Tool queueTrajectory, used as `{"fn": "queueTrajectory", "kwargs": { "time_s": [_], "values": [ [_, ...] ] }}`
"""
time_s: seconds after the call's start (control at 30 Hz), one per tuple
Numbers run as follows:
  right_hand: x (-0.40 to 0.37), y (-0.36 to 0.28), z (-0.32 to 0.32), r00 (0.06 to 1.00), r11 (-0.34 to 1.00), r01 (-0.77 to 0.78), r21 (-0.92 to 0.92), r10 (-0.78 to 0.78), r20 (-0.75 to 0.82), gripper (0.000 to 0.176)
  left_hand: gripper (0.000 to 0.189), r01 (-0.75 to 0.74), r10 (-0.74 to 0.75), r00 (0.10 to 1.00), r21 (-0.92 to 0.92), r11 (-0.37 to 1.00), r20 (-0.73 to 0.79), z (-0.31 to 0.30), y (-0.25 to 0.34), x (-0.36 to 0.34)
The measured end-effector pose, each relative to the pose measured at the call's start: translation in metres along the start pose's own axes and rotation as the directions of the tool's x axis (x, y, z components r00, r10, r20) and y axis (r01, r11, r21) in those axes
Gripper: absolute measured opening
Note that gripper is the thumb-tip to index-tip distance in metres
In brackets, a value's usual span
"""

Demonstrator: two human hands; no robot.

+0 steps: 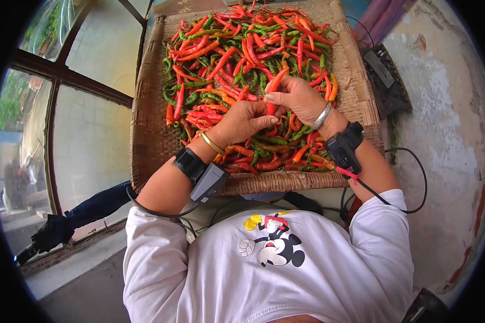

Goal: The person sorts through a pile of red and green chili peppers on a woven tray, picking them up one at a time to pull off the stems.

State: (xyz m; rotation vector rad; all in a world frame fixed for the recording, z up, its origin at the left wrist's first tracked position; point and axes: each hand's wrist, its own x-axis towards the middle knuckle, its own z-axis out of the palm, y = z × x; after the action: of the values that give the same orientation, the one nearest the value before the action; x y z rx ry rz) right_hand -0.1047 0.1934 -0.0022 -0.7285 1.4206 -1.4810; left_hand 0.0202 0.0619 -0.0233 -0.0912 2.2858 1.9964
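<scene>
Risks: the red chili (278, 79) could drop among the loose peppers (221, 62) in the woven tray (285, 183) if the pinch slackens; squeezed too hard, it could split. Chili, one: upper centre of frame, tilted, upper end jutting above the pinch. Right hand (302, 100): thumb and fingers pinching its middle. Left hand (242, 120): at its lower end; whether gripping, cannot tell.
</scene>
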Motion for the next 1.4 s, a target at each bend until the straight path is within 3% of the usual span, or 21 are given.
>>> {"fn": "queueTrajectory", "kwargs": {
  "time_s": [0.13, 0.23, 0.33, 0.4, 0.43, 0.5, 0.53, 0.67, 0.73, 0.8, 0.83, 0.87, 0.9, 0.93, 1.0, 1.07, 1.13, 1.2, 1.27, 1.33, 1.4],
  "values": [
    [-0.003, -0.009, 0.001, 0.989, 0.991, -0.126, 0.037, 0.128, -0.071, 0.018, 0.020, 0.070, -0.073, 0.997, 0.135, 0.988, 0.018, -0.004, 0.012, -0.003],
    [-0.001, -0.007, -0.007, 0.964, 0.967, -0.254, -0.023, 0.251, -0.088, 0.022, 0.015, 0.032, -0.036, 0.990, 0.030, 0.999, 0.136, -0.003, 0.007, -0.003],
    [0.004, -0.011, -0.031, 0.952, 0.959, -0.285, 0.001, 0.283, -0.113, 0.024, 0.013, -0.037, 0.018, 0.994, 0.179, 0.983, 0.105, 0.001, 0.007, -0.002],
    [0.010, -0.016, -0.051, 0.987, 0.982, -0.067, 0.177, 0.092, -0.133, 0.022, 0.016, -0.082, 0.060, 0.994, 0.259, 0.962, 0.091, 0.001, 0.006, -0.002],
    [0.014, -0.021, -0.053, 0.987, 0.982, -0.068, 0.175, 0.092, -0.132, 0.022, 0.016, -0.082, 0.061, 0.994, 0.259, 0.963, 0.090, 0.001, 0.007, -0.002],
    [0.017, -0.031, -0.057, 0.883, 0.784, 0.360, 0.506, -0.111, -0.456, 0.021, 0.021, -0.088, 0.076, 0.996, 0.403, 0.911, 0.047, -0.001, 0.010, -0.003],
    [0.017, -0.028, -0.061, 0.882, 0.784, 0.361, 0.505, -0.112, -0.457, 0.021, 0.021, -0.090, 0.077, 0.996, 0.403, 0.911, 0.048, -0.002, 0.011, -0.003],
    [0.013, -0.006, -0.064, 0.932, 0.845, 0.227, 0.484, -0.045, -0.360, 0.024, 0.023, -0.165, 0.175, 0.983, 0.715, 0.679, 0.060, -0.009, 0.015, -0.004],
    [0.011, -0.003, -0.051, 0.990, 0.940, 0.024, 0.340, 0.025, -0.139, 0.025, 0.022, -0.178, 0.188, 0.979, 0.781, 0.599, 0.079, -0.013, 0.013, -0.005],
    [0.007, -0.005, -0.029, 0.990, 0.966, -0.017, 0.259, 0.053, -0.132, 0.023, 0.017, -0.243, 0.198, 0.966, 0.850, 0.468, 0.167, -0.018, 0.005, -0.006],
    [0.007, -0.006, -0.021, 0.996, 0.997, -0.069, -0.031, 0.067, -0.053, 0.024, 0.017, -0.243, 0.198, 0.966, 0.850, 0.467, 0.167, -0.019, 0.001, -0.006],
    [0.007, -0.005, -0.014, 0.994, 0.943, -0.091, -0.321, 0.103, 0.020, 0.024, 0.016, -0.247, 0.194, 0.966, 0.844, 0.477, 0.174, -0.020, -0.002, -0.006],
    [0.006, 0.000, -0.008, 0.995, 0.864, 0.008, -0.503, 0.041, 0.086, 0.025, 0.014, -0.251, 0.189, 0.965, 0.837, 0.486, 0.180, -0.021, -0.001, -0.007],
    [0.004, 0.003, -0.002, 0.987, 0.745, 0.113, -0.658, -0.006, 0.163, 0.025, 0.014, -0.251, 0.189, 0.965, 0.838, 0.485, 0.180, -0.021, 0.000, -0.007],
    [-0.001, 0.002, 0.012, 0.975, 0.555, 0.125, -0.822, 0.085, 0.206, 0.027, 0.014, -0.236, 0.152, 0.971, 0.858, 0.456, 0.186, -0.022, 0.003, -0.008],
    [-0.001, 0.011, 0.016, 0.963, 0.438, 0.225, -0.870, 0.036, 0.267, 0.029, 0.014, -0.248, 0.152, 0.968, 0.869, 0.429, 0.201, -0.023, 0.002, -0.008],
    [0.000, 0.012, 0.016, 0.966, 0.439, 0.226, -0.870, 0.011, 0.257, 0.029, 0.014, -0.255, 0.153, 0.966, 0.880, 0.400, 0.211, -0.024, 0.003, -0.008],
    [0.002, 0.012, 0.017, 0.969, 0.442, 0.227, -0.868, -0.013, 0.247, 0.030, 0.016, -0.213, 0.212, 0.970, 0.838, 0.503, 0.120, -0.025, 0.008, -0.008],
    [0.003, 0.013, 0.015, 0.994, 0.644, 0.105, -0.758, -0.073, 0.076, 0.029, 0.016, -0.176, 0.241, 0.969, 0.824, 0.539, 0.049, -0.027, 0.017, -0.010],
    [0.003, 0.010, 0.013, 0.986, 0.670, 0.149, -0.727, -0.159, 0.057, 0.032, 0.016, -0.141, 0.267, 0.964, 0.806, 0.574, -0.021, -0.028, 0.025, -0.010],
    [0.002, 0.004, 0.014, 0.978, 0.810, 0.086, -0.579, -0.179, -0.105, 0.038, 0.013, -0.059, 0.186, 0.968, 0.568, 0.821, -0.168, -0.029, 0.028, -0.010]
  ]
}}
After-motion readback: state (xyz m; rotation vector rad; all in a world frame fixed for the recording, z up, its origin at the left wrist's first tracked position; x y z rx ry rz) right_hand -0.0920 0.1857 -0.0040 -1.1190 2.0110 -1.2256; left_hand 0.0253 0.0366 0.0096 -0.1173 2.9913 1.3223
